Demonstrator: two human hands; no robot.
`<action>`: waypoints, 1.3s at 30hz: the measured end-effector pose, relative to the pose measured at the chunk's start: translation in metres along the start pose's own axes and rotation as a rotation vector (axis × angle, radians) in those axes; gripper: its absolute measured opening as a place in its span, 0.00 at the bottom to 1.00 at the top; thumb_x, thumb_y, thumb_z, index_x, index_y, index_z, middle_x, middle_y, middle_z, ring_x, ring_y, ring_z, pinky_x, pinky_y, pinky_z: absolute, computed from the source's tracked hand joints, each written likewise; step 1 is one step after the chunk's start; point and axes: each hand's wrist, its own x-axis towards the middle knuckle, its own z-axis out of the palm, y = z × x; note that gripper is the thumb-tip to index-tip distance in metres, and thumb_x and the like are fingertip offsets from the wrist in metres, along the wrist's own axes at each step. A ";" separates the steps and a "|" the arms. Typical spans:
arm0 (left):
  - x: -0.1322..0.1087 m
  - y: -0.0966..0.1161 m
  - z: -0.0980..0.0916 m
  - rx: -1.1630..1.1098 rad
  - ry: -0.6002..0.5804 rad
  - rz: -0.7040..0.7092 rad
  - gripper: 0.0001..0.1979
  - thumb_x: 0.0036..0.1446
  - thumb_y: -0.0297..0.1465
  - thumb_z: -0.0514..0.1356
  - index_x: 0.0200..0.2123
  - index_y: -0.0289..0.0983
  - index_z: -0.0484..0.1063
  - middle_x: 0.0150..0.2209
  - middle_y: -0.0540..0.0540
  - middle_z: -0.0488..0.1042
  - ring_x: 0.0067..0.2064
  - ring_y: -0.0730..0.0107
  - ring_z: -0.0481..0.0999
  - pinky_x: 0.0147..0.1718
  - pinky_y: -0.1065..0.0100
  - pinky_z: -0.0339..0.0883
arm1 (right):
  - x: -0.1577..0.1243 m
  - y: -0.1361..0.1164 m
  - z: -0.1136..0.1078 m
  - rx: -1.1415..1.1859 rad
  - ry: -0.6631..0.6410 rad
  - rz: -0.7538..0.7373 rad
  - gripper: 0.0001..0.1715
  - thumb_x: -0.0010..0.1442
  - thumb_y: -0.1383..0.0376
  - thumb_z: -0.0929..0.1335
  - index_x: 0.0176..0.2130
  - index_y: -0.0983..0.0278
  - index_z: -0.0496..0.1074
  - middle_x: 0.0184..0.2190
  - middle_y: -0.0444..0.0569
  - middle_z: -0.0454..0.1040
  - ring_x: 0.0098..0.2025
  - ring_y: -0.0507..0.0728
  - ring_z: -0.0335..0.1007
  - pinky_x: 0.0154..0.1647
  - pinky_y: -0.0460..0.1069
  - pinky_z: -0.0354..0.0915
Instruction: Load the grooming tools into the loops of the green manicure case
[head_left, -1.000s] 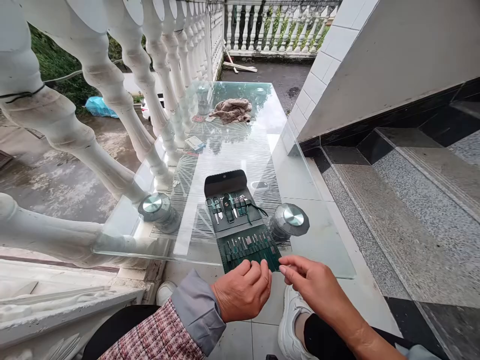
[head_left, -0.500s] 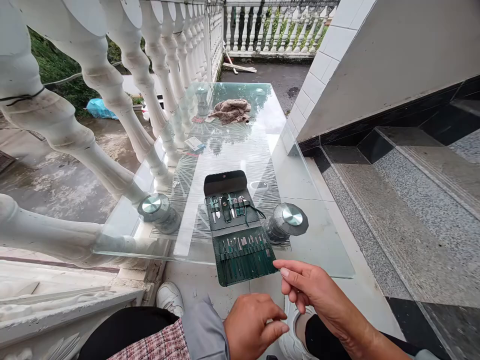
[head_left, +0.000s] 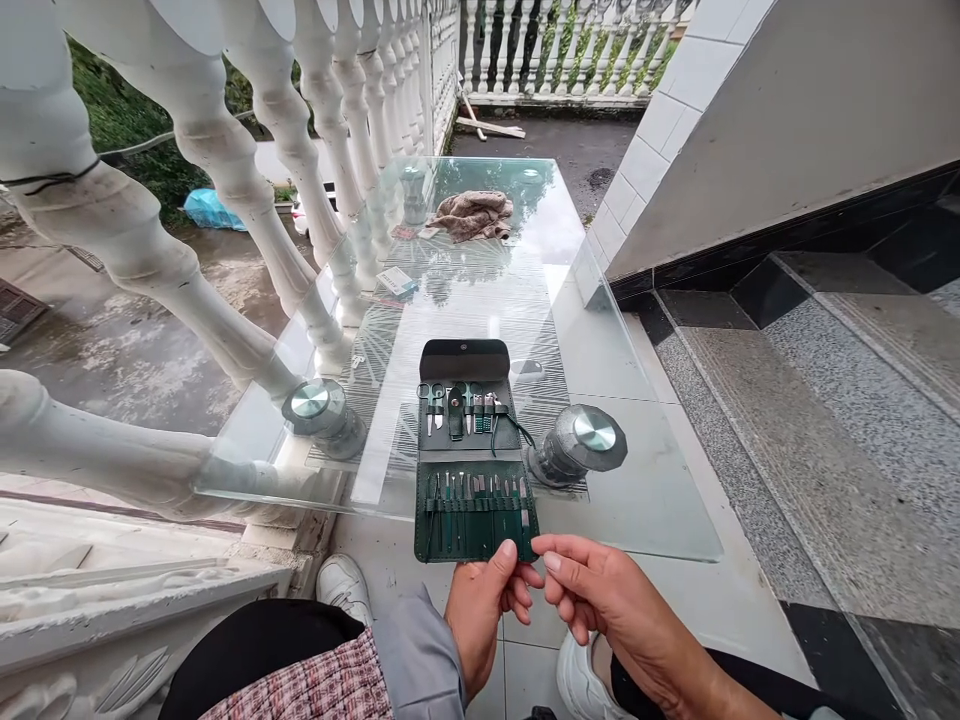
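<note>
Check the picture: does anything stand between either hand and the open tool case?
Nothing visible does. The left hand has its thumb on the near edge of the case, which overhangs the table. The right hand is beside the near right corner, with only air between.

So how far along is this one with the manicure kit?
Done: the manicure case lies unfolded on the glass table, flap open. In hand: the left hand has a grip on its near edge, thumb on top; the right hand is empty, fingertips beside the near right corner. Left: no tool is out yet; both rows of tools sit in their loops.
</note>
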 end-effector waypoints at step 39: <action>0.003 -0.001 -0.003 0.088 0.107 -0.006 0.30 0.46 0.57 0.58 0.21 0.32 0.71 0.26 0.43 0.72 0.27 0.70 0.65 0.31 0.67 0.58 | -0.006 0.010 0.009 -0.337 -0.034 -0.084 0.10 0.45 0.61 0.66 0.22 0.63 0.61 0.17 0.40 0.67 0.18 0.47 0.61 0.15 0.41 0.52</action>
